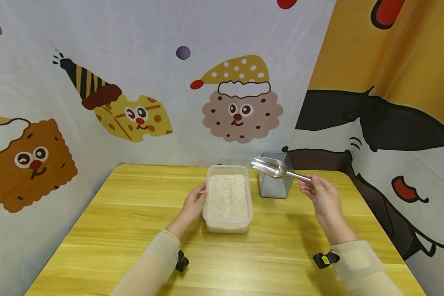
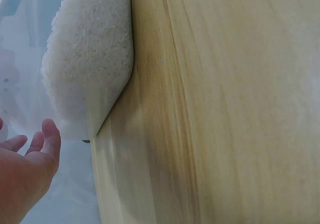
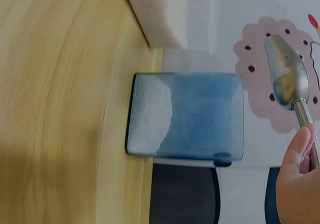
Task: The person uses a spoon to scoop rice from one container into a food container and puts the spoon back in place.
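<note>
My right hand (image 1: 323,197) grips the thin handle of a shiny metal scoop (image 1: 270,166). The scoop is raised over the top of a clear bluish box (image 3: 200,116), its bowl pointing left in the head view; no grain shows in the bowl. White rice (image 3: 149,115) covers the bottom of that box. To its left stands a larger translucent plastic tub (image 1: 228,227), filled with rice (image 1: 227,195) well up its walls. My left hand (image 1: 193,203) rests its fingers, relaxed, against the tub's left side near the rim. In the left wrist view, fingertips (image 2: 50,126) overlap the tub's wall.
Both containers stand on a yellow wood-grain table (image 1: 148,197), near its back edge. Directly behind hangs a white cloth (image 1: 144,53) printed with cartoon snacks, and an orange and black printed cloth (image 1: 396,74) hangs on the right.
</note>
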Demonstrator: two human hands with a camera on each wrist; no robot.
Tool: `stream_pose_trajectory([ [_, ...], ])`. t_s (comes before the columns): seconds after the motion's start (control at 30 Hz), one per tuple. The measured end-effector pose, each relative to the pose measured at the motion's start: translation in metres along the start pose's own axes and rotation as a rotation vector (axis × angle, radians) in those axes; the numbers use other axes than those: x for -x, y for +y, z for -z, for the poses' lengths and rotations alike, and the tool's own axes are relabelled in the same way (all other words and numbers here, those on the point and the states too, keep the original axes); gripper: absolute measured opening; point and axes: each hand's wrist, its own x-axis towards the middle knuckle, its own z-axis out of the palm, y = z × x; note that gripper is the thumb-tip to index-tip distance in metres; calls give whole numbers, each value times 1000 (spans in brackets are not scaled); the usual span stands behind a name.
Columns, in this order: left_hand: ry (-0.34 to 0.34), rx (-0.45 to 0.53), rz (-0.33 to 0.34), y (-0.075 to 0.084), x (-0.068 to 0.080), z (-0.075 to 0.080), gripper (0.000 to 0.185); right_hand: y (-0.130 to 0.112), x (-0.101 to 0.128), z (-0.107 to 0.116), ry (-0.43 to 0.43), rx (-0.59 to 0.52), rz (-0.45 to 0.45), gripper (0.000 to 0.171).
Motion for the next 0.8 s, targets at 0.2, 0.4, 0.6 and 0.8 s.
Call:
stream_pose_trajectory([
  [0.2,-2,-6,-8,0,0,0,46,9,2,-15,-34,94,27,30],
  [0.4,11,-26,-6,-1,0,0,45,21,3,-28,-67,168,20,34],
  [0.6,15,-53,-27,-1,0,0,45,34,3,-41,-115,291,17,44],
  [0.8,12,-63,-28,-1,0,0,45,45,6,-55,-129,487,101,40],
])
